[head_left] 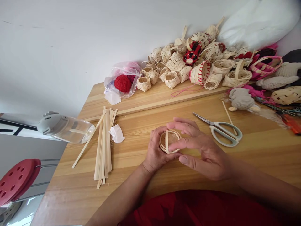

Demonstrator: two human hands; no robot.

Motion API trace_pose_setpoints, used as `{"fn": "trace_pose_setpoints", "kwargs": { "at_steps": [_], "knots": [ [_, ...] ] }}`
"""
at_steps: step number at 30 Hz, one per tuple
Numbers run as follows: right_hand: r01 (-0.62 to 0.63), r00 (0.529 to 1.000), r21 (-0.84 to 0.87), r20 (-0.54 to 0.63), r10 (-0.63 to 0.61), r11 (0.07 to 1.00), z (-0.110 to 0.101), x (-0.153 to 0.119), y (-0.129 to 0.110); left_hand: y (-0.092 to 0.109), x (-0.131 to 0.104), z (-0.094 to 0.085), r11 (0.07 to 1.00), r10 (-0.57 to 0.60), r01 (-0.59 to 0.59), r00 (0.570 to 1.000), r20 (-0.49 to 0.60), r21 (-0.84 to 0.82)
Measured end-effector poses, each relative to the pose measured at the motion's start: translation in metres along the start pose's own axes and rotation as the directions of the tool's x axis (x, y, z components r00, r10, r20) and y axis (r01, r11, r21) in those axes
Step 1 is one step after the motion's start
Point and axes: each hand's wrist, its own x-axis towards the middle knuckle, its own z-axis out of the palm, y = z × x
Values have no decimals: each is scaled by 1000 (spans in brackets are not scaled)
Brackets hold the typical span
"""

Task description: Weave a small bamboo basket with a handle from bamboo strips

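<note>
A small woven basket (172,135) made of pale wood strips, with a flat strip handle arching over its mouth, is gripped by my left hand (155,152). The fingers of that hand curl round its left and lower sides. Over the basket's right side hovers my right hand (202,149), fingers spread apart and thumb stretched out. One of its fingers reaches over the basket's mouth, close to the handle; whether it touches cannot be made out. Scissors (218,128) with pale grey-green handles lie on the table to the right, blades apart from my right hand.
Flat wood strips (103,147) lie piled at the left, by crumpled white paper (117,133) and a water bottle (68,127). Several small baskets (176,61) crowd the back, with red yarn (122,83) in a bag. A grey crocheted figure (241,99) lies right. Red stools (17,180) stand beside the table.
</note>
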Motion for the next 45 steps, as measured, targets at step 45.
{"fn": "trace_pose_setpoints", "kwargs": {
  "at_steps": [45],
  "knots": [
    [-828,476,550,584,657,111,-18,8,31,20,17,-75,923,-211,140,963,-169,-358]
  ]
}}
